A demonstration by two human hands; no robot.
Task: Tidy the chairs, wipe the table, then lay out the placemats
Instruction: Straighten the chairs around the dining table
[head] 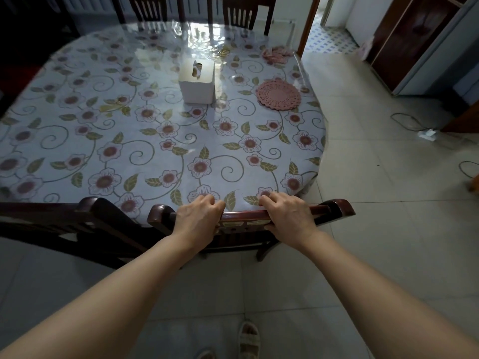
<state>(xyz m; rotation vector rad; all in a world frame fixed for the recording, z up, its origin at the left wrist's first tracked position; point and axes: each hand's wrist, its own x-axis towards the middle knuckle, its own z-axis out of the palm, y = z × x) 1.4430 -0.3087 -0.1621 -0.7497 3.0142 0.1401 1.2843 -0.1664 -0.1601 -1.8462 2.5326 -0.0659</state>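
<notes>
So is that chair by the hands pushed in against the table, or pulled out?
Pushed in: the chair top rail meets the table edge, both hands gripping it.

pale tiled floor [363,229] throughout; dark wood cabinet [414,40] far right of it; open doorway [329,35] left of cabinet; white power strip [427,133], probably, below cabinet; daylight glare from far side.

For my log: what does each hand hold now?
Left hand: closed on the dark wooden chair's top rail.
Right hand: closed on it too.
</notes>
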